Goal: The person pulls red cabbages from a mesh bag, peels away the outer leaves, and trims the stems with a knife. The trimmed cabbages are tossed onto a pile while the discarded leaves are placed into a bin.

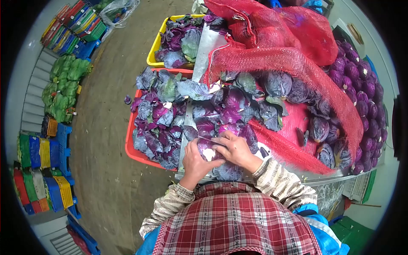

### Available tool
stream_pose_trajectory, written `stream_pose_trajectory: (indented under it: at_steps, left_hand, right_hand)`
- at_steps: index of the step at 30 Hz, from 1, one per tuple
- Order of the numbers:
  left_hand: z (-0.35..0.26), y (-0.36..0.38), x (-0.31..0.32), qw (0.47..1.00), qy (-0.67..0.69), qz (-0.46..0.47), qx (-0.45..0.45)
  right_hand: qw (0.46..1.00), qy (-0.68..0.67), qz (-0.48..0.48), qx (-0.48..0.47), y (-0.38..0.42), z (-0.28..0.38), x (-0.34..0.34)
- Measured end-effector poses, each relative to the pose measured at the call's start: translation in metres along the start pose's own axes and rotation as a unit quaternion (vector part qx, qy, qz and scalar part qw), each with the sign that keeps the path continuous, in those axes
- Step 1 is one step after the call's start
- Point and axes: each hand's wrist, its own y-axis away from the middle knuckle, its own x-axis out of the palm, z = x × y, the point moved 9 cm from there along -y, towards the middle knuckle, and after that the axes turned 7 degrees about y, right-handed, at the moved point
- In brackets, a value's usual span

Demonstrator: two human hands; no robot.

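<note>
A red cabbage (206,144) with a pale cut stem end sits low on the metal work surface, close to my body. My left hand (199,162) is closed around its near left side, thumb pointing right. My right hand (234,148) is closed at the cabbage's right side, its fingers curled over the top. From its fingertips a thin straight edge, looking like a knife blade (207,138), runs left across the cabbage; the handle is hidden. Loose purple leaves (234,98) lie just beyond both hands.
To the left, a red crate (130,146) and a yellow crate (151,54) hold trimmed leaves. Red mesh sacking (272,59) drapes over untrimmed cabbages (277,83). Peeled purple cabbages (361,97) are stacked at far right. Stacked coloured crates (40,151) line the left wall.
</note>
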Motion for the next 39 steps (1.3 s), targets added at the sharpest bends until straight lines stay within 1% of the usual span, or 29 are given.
stream_pose_trajectory:
  at_steps: [2, 3, 5, 6, 7, 9, 10, 11, 13, 14, 15, 16, 17, 18, 19, 21, 22, 23, 25, 26, 27, 29, 30, 31, 33, 34, 36, 37, 39]
  left_hand:
    - [0.003, 0.000, 0.001, 1.000, 0.005, 0.003, -0.004]
    - [0.003, -0.002, 0.001, 1.000, 0.010, 0.003, -0.006]
    - [0.000, -0.004, -0.002, 1.000, 0.007, 0.001, -0.004]
    - [-0.001, -0.003, -0.002, 1.000, 0.003, 0.000, -0.005]
    - [-0.001, -0.003, -0.002, 1.000, 0.004, -0.001, -0.007]
    - [-0.005, -0.003, -0.001, 1.000, -0.025, -0.019, 0.003]
    - [-0.005, -0.003, 0.002, 1.000, -0.023, -0.018, 0.003]
    - [-0.003, -0.002, 0.004, 0.999, -0.034, -0.022, 0.000]
    - [0.001, -0.002, 0.005, 0.998, -0.057, -0.032, -0.005]
    - [0.001, -0.002, 0.006, 0.998, -0.058, -0.031, -0.005]
    - [0.002, -0.004, 0.007, 0.998, -0.052, -0.023, -0.017]
    - [0.003, -0.006, 0.008, 0.998, -0.045, -0.017, -0.028]
    - [-0.001, -0.004, 0.008, 0.999, -0.044, -0.017, -0.026]
    - [-0.012, -0.001, 0.007, 0.998, -0.063, -0.020, -0.002]
    - [-0.018, 0.001, 0.007, 0.996, -0.082, -0.023, 0.020]
    - [-0.013, 0.001, 0.008, 0.996, -0.077, -0.026, 0.019]
    - [-0.009, 0.001, 0.009, 0.997, -0.068, -0.023, 0.010]
    - [-0.006, -0.001, 0.008, 0.998, -0.060, -0.021, 0.002]
    - [-0.005, 0.000, 0.005, 0.999, -0.043, -0.013, 0.000]
    - [-0.004, 0.000, 0.004, 1.000, -0.027, -0.004, 0.001]
    - [-0.001, 0.001, 0.002, 1.000, -0.027, -0.005, 0.001]
    - [0.005, 0.007, -0.004, 0.999, 0.033, 0.010, 0.026]
    - [0.012, 0.011, -0.008, 0.997, 0.075, 0.014, 0.008]
    - [0.016, 0.014, -0.013, 0.997, 0.073, 0.015, 0.008]
    - [0.012, 0.019, -0.016, 0.993, 0.089, 0.062, 0.052]
    - [0.013, 0.023, -0.019, 0.992, 0.098, 0.068, 0.047]
    - [0.016, 0.027, -0.026, 0.991, 0.088, 0.086, 0.043]
    - [0.017, 0.028, -0.026, 0.991, 0.079, 0.103, 0.042]
    - [0.022, 0.032, -0.029, 0.991, 0.079, 0.095, 0.041]
  right_hand:
    - [0.998, -0.006, -0.014, -0.056, -0.002, 0.003, -0.001]
    - [0.998, -0.005, -0.014, -0.057, -0.003, 0.002, -0.002]
    - [0.999, -0.009, -0.041, -0.023, -0.008, -0.001, -0.009]
    - [0.999, 0.034, -0.017, -0.009, -0.004, 0.003, -0.011]
    - [0.999, 0.034, -0.015, -0.010, 0.000, 0.010, -0.012]
    - [0.990, 0.140, 0.032, 0.010, 0.009, 0.021, 0.001]
    - [0.987, 0.153, 0.040, 0.003, 0.013, 0.024, 0.007]
    - [0.987, 0.154, 0.040, 0.004, 0.013, 0.027, 0.009]
    - [0.987, 0.150, 0.031, 0.057, 0.010, 0.022, 0.010]
    - [0.988, 0.141, 0.019, 0.059, 0.007, 0.024, 0.006]
    - [0.988, 0.140, 0.016, 0.061, 0.005, 0.016, 0.010]
    - [0.990, 0.131, -0.008, 0.056, 0.003, 0.002, 0.016]
    - [0.990, 0.125, -0.031, 0.050, -0.004, 0.001, 0.009]
    - [0.988, 0.120, -0.004, 0.098, -0.005, -0.011, 0.004]
    - [0.988, 0.121, -0.006, 0.099, -0.007, -0.014, 0.000]
    - [0.994, 0.073, 0.022, 0.074, -0.008, -0.010, -0.001]
    - [0.998, 0.060, -0.020, 0.008, -0.006, 0.006, -0.012]
    - [0.998, 0.060, -0.020, 0.008, -0.005, 0.006, -0.011]
    - [0.999, 0.021, 0.001, 0.048, 0.000, -0.003, -0.002]
    - [0.998, -0.036, -0.057, 0.012, 0.000, -0.010, -0.002]
    - [0.998, -0.035, -0.057, 0.012, -0.003, -0.015, -0.002]
    - [0.993, -0.040, -0.089, 0.068, -0.007, -0.034, -0.009]
    - [0.989, -0.058, -0.066, 0.116, -0.008, -0.046, -0.008]
    - [0.985, -0.054, -0.042, 0.160, -0.007, -0.062, -0.003]
    - [0.989, -0.010, -0.044, 0.142, -0.006, -0.069, -0.003]
    - [0.989, -0.012, -0.042, 0.141, -0.004, -0.072, 0.000]
    - [0.991, 0.007, -0.079, 0.111, 0.000, -0.067, -0.004]
    - [0.991, 0.005, -0.077, 0.108, 0.000, -0.068, -0.004]
    - [0.989, 0.051, -0.066, 0.124, 0.001, -0.070, -0.004]
